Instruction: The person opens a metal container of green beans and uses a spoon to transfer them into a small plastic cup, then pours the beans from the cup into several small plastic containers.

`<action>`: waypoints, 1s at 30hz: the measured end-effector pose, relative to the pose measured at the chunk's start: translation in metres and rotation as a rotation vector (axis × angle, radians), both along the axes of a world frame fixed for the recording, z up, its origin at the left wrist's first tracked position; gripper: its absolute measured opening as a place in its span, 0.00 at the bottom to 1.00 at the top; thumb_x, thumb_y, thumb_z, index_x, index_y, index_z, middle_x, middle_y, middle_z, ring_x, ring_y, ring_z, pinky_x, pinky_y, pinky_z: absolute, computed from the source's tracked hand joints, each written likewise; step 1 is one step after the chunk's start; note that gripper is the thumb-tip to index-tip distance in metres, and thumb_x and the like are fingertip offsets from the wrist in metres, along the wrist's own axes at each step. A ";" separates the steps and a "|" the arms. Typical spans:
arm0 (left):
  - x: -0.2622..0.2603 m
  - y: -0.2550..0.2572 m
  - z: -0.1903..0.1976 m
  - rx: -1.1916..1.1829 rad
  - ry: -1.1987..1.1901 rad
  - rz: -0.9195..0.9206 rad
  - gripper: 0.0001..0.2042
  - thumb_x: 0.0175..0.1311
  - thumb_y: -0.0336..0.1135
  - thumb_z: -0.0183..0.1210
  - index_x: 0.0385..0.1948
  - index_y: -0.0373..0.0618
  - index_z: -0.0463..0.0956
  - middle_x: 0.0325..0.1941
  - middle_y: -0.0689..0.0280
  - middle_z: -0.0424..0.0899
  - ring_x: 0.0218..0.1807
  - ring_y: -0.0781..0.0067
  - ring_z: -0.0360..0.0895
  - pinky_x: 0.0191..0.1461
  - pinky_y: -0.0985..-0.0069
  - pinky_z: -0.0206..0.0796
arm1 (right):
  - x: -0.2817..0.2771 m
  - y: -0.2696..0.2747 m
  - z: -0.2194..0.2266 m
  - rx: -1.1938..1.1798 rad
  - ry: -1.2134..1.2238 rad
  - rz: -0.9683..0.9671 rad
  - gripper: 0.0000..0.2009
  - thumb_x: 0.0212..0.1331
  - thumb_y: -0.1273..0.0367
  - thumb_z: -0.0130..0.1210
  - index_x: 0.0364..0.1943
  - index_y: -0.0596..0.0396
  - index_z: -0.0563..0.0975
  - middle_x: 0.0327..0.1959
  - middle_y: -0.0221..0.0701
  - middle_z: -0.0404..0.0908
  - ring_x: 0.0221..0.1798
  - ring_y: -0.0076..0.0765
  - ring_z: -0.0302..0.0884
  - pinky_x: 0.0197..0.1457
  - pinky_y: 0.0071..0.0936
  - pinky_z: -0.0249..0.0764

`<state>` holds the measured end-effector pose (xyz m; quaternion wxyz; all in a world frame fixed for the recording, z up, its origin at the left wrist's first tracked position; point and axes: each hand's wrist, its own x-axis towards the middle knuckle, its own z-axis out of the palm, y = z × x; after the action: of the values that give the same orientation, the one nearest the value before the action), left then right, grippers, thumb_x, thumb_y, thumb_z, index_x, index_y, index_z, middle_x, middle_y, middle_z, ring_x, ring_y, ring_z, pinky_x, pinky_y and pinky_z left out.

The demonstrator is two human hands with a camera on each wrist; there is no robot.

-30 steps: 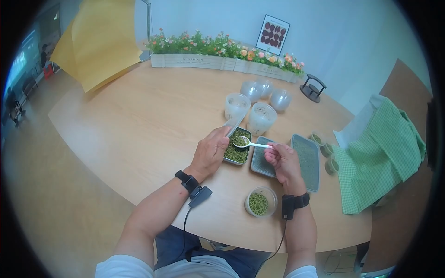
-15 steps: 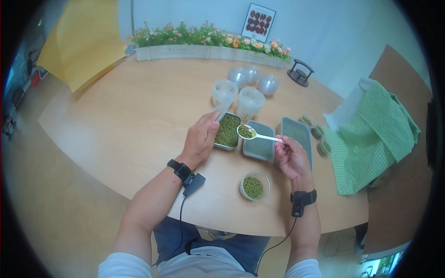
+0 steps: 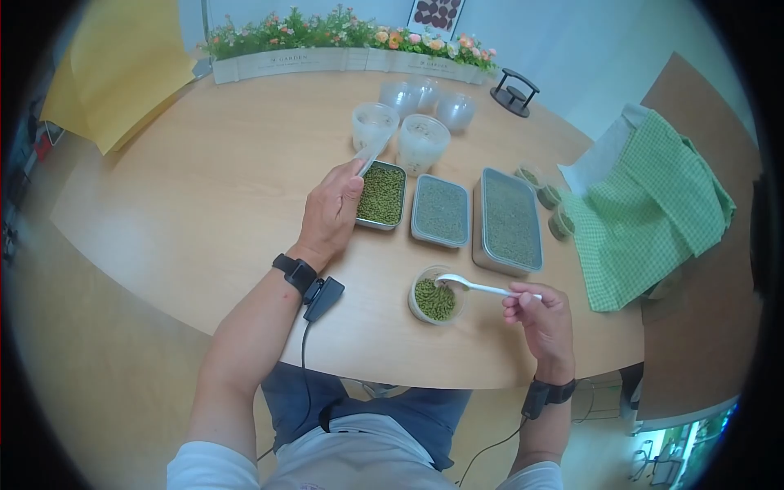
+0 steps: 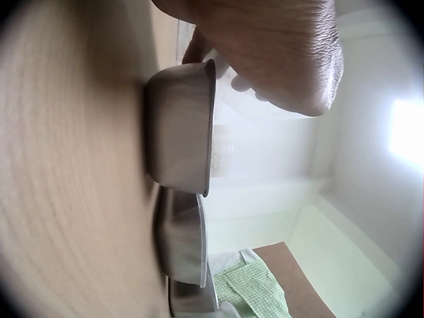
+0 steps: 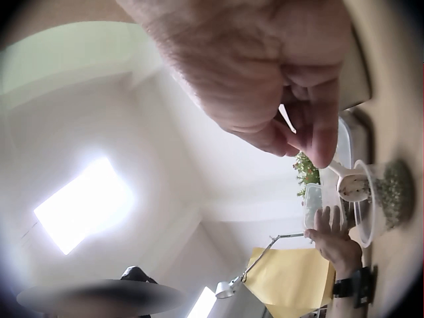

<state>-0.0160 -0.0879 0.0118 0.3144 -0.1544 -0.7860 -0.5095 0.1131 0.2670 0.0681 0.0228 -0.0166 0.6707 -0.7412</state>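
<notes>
My left hand (image 3: 328,208) holds a translucent lid (image 3: 376,147) tilted up at the left edge of a small metal container (image 3: 377,225) filled with green beans (image 3: 381,192). In the left wrist view, that hand rises over the container's smooth side (image 4: 182,126). Thumb and fingers of my right hand (image 3: 545,322) pinch the handle of a white spoon (image 3: 486,289). Its bowl is tipped over a clear plastic cup (image 3: 460,306) partly filled with green beans (image 3: 434,302). The right wrist view shows small dark specks in the spoon's bowl (image 5: 353,188).
Two lidded containers, one small (image 3: 441,211) and one larger (image 3: 510,220), stand right of the opened one. Small cups (image 3: 561,222) line up beside a green checked cloth (image 3: 653,216). Behind are frosted cups (image 3: 424,143), clear bowls (image 3: 455,110) and a flower planter (image 3: 294,61).
My right hand has brought the spoon from the metal container towards me to the plastic cup, and the beans it carried have left its bowl. The left hand keeps holding the lid.
</notes>
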 end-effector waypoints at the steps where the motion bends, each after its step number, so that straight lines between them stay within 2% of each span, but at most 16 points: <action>1: 0.000 0.000 0.000 0.007 -0.011 -0.004 0.27 0.81 0.52 0.41 0.59 0.36 0.75 0.54 0.48 0.82 0.51 0.47 0.81 0.56 0.65 0.71 | 0.002 -0.001 0.000 0.050 0.018 0.003 0.12 0.70 0.71 0.56 0.50 0.68 0.81 0.36 0.43 0.87 0.35 0.32 0.87 0.40 0.26 0.85; 5: -0.001 0.000 -0.002 -0.001 0.012 0.004 0.27 0.81 0.52 0.41 0.60 0.36 0.75 0.54 0.48 0.82 0.50 0.46 0.81 0.56 0.64 0.71 | -0.003 -0.002 0.005 0.013 0.103 -0.023 0.13 0.70 0.71 0.56 0.50 0.68 0.81 0.37 0.43 0.87 0.35 0.32 0.86 0.41 0.27 0.85; 10: 0.000 0.000 0.001 0.005 0.003 0.009 0.27 0.80 0.52 0.41 0.59 0.35 0.75 0.55 0.47 0.81 0.53 0.45 0.81 0.58 0.65 0.71 | -0.031 -0.012 0.013 -0.147 0.142 -0.134 0.13 0.72 0.69 0.55 0.49 0.68 0.80 0.35 0.39 0.86 0.33 0.29 0.85 0.37 0.23 0.85; 13: 0.000 0.000 0.000 0.008 0.003 0.007 0.27 0.80 0.52 0.41 0.59 0.35 0.75 0.56 0.46 0.81 0.55 0.45 0.80 0.59 0.64 0.71 | -0.053 -0.025 0.018 -0.164 0.142 -0.179 0.13 0.73 0.67 0.55 0.48 0.67 0.79 0.34 0.38 0.85 0.32 0.28 0.85 0.36 0.22 0.84; 17: 0.001 0.000 0.000 0.007 -0.005 0.009 0.26 0.80 0.52 0.42 0.58 0.35 0.76 0.56 0.47 0.81 0.56 0.44 0.80 0.60 0.64 0.71 | -0.085 -0.056 0.025 -0.137 0.147 -0.140 0.14 0.73 0.66 0.55 0.48 0.66 0.79 0.35 0.37 0.85 0.33 0.28 0.85 0.38 0.23 0.85; 20: 0.001 0.000 0.002 0.013 -0.004 0.000 0.27 0.80 0.52 0.41 0.57 0.35 0.76 0.56 0.47 0.81 0.55 0.43 0.80 0.60 0.63 0.72 | -0.114 -0.082 0.028 -0.056 0.119 -0.063 0.14 0.72 0.66 0.56 0.48 0.66 0.80 0.35 0.36 0.85 0.33 0.27 0.84 0.40 0.23 0.84; 24: 0.000 -0.001 0.000 0.004 0.011 0.008 0.27 0.80 0.52 0.41 0.57 0.34 0.75 0.56 0.47 0.81 0.56 0.43 0.80 0.60 0.62 0.72 | -0.140 -0.119 0.032 0.087 0.187 0.022 0.14 0.71 0.66 0.56 0.46 0.67 0.81 0.34 0.34 0.84 0.32 0.25 0.83 0.39 0.23 0.84; 25: -0.001 -0.001 -0.002 0.004 0.004 0.005 0.27 0.80 0.52 0.41 0.57 0.34 0.75 0.56 0.47 0.81 0.56 0.43 0.80 0.60 0.61 0.72 | -0.148 -0.123 0.028 0.088 0.190 0.026 0.14 0.71 0.66 0.56 0.46 0.67 0.81 0.34 0.34 0.84 0.32 0.25 0.83 0.39 0.23 0.84; 28: -0.001 -0.001 -0.002 0.007 0.005 0.001 0.27 0.80 0.53 0.41 0.58 0.34 0.75 0.57 0.46 0.80 0.57 0.43 0.79 0.60 0.61 0.72 | -0.168 -0.133 0.012 0.326 0.227 0.075 0.12 0.71 0.68 0.54 0.42 0.66 0.83 0.31 0.32 0.84 0.31 0.22 0.82 0.38 0.21 0.83; 30: -0.001 -0.002 -0.002 0.011 0.008 0.002 0.27 0.80 0.53 0.41 0.58 0.34 0.74 0.57 0.46 0.80 0.57 0.43 0.79 0.60 0.61 0.72 | -0.168 -0.138 0.010 0.351 0.182 0.124 0.12 0.71 0.68 0.54 0.42 0.66 0.82 0.31 0.33 0.84 0.31 0.22 0.82 0.37 0.20 0.83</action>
<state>-0.0173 -0.0896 0.0099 0.3190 -0.1538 -0.7822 -0.5126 -0.0546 0.1290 0.0781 0.0104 -0.1206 0.7865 -0.6056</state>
